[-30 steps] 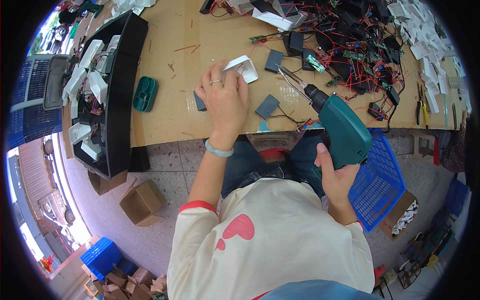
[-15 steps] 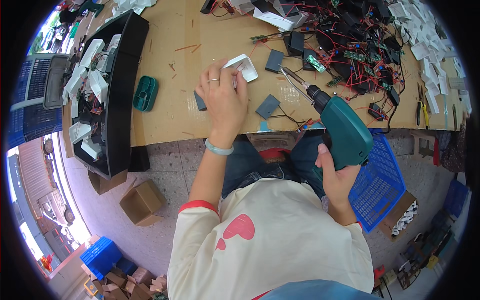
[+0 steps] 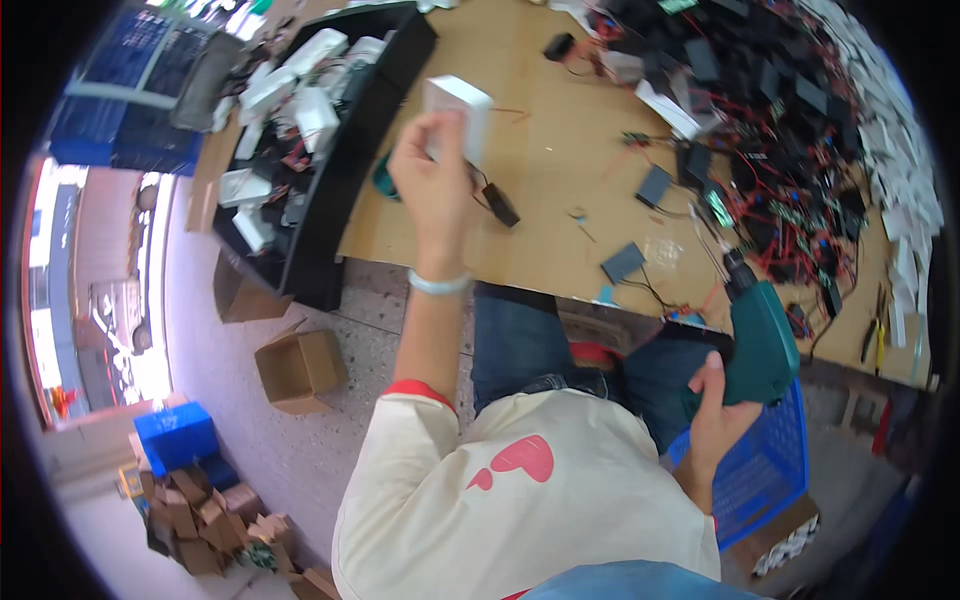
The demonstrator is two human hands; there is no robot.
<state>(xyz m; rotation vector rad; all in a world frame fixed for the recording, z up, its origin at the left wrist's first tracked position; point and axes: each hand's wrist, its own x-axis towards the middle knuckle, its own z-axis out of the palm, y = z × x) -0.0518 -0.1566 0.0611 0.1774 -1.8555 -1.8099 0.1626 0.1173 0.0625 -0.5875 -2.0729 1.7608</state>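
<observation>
My left hand pinches a white plastic housing, tipped up and blurred, above the table near a black bin. A small black box on a dark wire shows just right of that hand; the wire runs up toward the hand, where its end is hidden. My right hand is wrapped round the grip of a green pistol-shaped power tool. Two thin metal rods project from the tool's dark nose, over the table's front edge. A grey-black box with wires lies left of the rods.
White housings and wired parts fill the long black bin at left; a green tray is partly hidden beside it. Black boxes, red wires and circuit boards pile up at right, near yellow-handled pliers. A blue basket stands below the right hand.
The view has swung left. My left hand has shifted toward the black bin, with the housing raised and tipped, and the wired black box now shows beside it. My right hand keeps the tool.
</observation>
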